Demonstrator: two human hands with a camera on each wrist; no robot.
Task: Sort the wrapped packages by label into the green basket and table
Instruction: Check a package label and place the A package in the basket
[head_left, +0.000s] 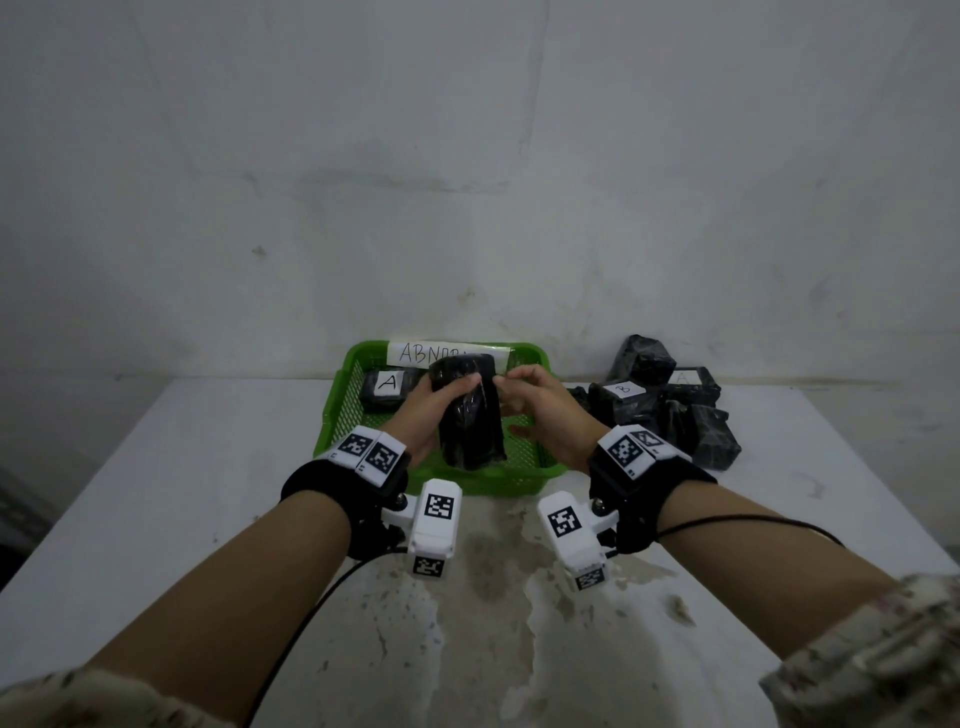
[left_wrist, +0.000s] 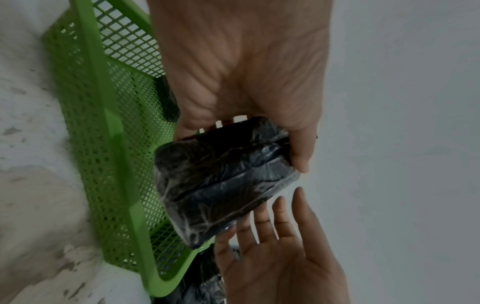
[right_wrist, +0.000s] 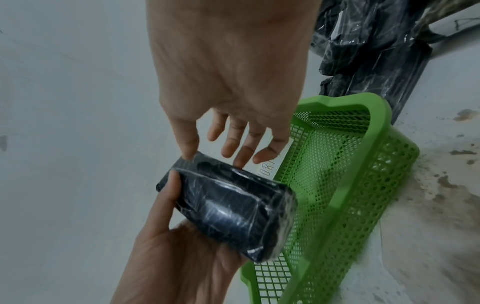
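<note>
L hand (head_left: 423, 410) grips black pkg (head_left: 470, 415), R hand (head_left: 540, 410) loose; green basket (head_left: 337, 415) holds "A" pkg (head_left: 387, 395).

Bare sorting room: stained table (head_left: 519, 649), plain wall (head_left: 467, 156).

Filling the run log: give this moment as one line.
left hand grips black wrapped package | right hand open, fingertips touching it | above green basket | package label not visible
</note>
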